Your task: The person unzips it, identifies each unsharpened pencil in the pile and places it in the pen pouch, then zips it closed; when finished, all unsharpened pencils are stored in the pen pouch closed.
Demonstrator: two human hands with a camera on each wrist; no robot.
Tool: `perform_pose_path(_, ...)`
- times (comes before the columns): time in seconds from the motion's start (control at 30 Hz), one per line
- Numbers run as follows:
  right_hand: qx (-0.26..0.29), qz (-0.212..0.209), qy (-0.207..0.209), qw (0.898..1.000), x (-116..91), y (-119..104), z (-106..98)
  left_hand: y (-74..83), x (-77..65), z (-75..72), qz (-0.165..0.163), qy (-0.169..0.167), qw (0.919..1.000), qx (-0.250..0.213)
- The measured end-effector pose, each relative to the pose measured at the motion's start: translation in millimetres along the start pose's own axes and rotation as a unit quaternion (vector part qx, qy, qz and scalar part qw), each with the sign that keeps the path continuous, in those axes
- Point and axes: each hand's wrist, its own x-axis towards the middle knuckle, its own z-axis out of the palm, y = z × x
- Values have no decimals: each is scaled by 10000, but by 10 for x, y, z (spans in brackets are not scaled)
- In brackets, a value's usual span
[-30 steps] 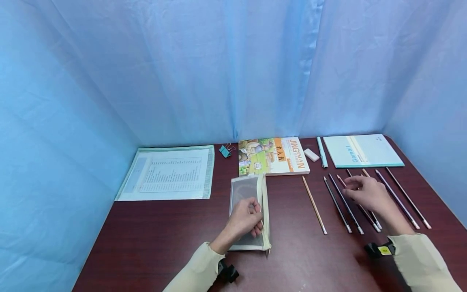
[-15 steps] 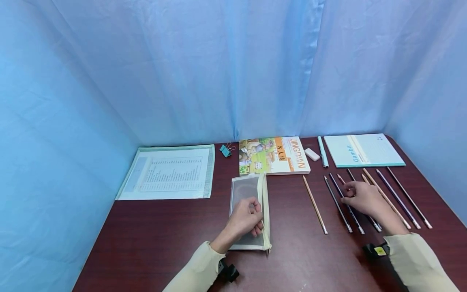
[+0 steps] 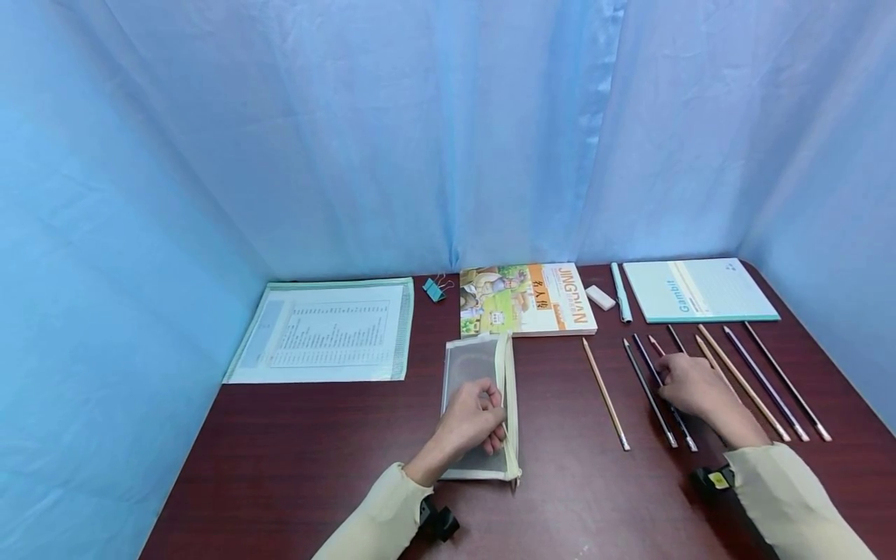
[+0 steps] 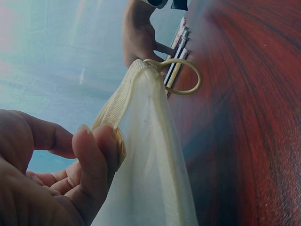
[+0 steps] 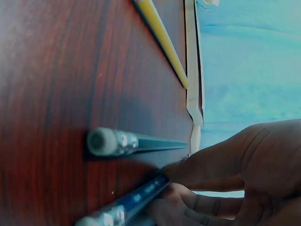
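eight pencils (image 3: 605,393) lie on the desk (image 3: 315,459), beside two books (image 3: 526,299), one mesh pouch (image 3: 476,365), one eraser (image 3: 600,296), one pen (image 3: 620,292), one binder clip (image 3: 433,289), one printed sheet (image 3: 325,332).

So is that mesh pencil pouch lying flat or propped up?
Flat along its length on the table, but the left hand pinches its zipper edge; the mesh pouch rises there in the wrist view.

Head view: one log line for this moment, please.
left hand grips mesh pouch edge | right hand pinches dark pencil | wooden pencil untouched
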Motion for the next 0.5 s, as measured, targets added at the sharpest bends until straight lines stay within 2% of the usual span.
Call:
perform_pose_path(0.17, -66, 79, -115, 9999, 11, -42, 9, -5, 2, -3, 10, 16, 10000, 14)
perform_pose_path(0.5, 44, 170, -42, 9998, -26, -57, -27, 2, 0, -7, 64, 63, 10000, 31)
